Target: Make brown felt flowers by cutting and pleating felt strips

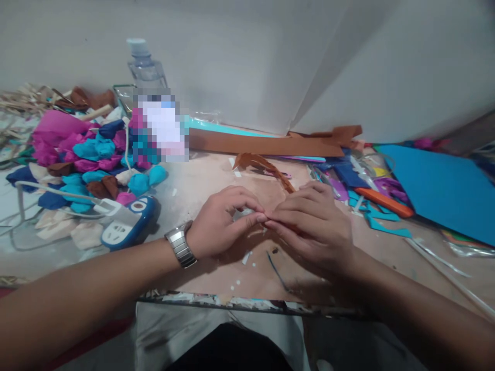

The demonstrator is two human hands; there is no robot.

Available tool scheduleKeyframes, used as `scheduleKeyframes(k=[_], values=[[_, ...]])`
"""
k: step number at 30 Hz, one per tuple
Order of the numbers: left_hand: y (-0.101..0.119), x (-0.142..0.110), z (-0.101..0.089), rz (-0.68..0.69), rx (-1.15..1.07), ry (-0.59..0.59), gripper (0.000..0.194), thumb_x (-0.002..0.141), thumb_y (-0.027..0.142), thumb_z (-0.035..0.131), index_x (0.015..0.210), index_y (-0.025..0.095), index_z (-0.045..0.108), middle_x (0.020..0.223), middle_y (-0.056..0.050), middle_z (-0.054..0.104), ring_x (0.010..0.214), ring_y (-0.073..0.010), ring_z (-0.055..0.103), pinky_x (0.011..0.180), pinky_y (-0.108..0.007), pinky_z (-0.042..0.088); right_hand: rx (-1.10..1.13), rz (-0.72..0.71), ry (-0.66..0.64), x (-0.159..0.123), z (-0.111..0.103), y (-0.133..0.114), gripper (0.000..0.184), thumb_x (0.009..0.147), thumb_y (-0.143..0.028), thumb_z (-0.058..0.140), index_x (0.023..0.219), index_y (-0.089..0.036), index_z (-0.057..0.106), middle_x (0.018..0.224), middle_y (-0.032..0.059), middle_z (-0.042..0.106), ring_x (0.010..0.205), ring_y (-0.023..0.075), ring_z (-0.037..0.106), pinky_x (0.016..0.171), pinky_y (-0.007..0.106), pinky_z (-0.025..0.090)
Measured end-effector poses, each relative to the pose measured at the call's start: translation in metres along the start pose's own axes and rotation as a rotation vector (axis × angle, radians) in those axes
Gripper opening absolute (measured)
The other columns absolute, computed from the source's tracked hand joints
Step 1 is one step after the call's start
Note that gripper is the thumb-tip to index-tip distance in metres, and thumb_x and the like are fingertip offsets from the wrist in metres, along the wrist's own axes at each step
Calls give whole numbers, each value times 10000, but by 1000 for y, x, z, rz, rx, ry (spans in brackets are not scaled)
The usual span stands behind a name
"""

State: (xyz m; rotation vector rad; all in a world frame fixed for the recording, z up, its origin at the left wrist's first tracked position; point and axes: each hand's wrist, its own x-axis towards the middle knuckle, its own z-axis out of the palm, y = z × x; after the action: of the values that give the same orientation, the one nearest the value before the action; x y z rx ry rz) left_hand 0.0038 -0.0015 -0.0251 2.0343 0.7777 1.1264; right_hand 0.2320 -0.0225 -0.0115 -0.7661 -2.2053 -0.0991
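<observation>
In the head view, my left hand point(228, 219) and my right hand point(313, 224) meet over the table, fingertips pinched together. A thin brown crepe paper strip point(276, 172) runs from the table up behind the fingers of my right hand. Its end seems to lie in the pinch between both thumbs and forefingers, but the fingers mostly hide it. The strip's loose far end curls on the table beyond my hands. Below my fingers lies a thin dark wire-like piece point(277, 271) on the tabletop.
Crumpled coloured paper balls point(93, 149) pile up at left, beside a blue-and-white power socket point(129, 221) with a cable. A water bottle point(147, 72) and a blurred phone point(162, 123) stand behind. A brown strip point(266, 142), orange cutter point(384, 202) and blue sheet point(444, 185) lie farther right.
</observation>
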Motion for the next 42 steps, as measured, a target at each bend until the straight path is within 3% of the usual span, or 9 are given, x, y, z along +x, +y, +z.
scheduleKeyframes(k=[14,25,34,42], values=[[3,-1,-2,188,102,53,84,948,240,756,981,184,809,972,-69,784,928,-171,720,875,-321,574,14,60,-8,1,0,2,117,925,-222,814,950,-233,699,877,3,792,848,213,715,919,458,446],[1,-1,0,90,-18,10,80,948,248,762,966,189,812,974,-63,792,932,-167,729,868,-302,574,32,71,-22,1,-1,4,143,927,-268,822,938,-233,684,842,10,766,847,225,703,889,452,440],[3,-3,5,80,-67,-75,117,1024,256,634,985,175,708,961,-52,737,919,-173,663,879,-331,525,84,86,-32,1,0,3,157,950,-345,800,933,-240,684,842,16,764,841,225,706,897,458,420],[3,-4,4,-49,-171,-97,172,1042,313,596,999,166,674,954,-54,684,875,-164,630,816,-314,514,68,77,-33,0,-1,1,88,947,-212,772,975,-229,691,881,13,776,846,218,683,906,472,429]])
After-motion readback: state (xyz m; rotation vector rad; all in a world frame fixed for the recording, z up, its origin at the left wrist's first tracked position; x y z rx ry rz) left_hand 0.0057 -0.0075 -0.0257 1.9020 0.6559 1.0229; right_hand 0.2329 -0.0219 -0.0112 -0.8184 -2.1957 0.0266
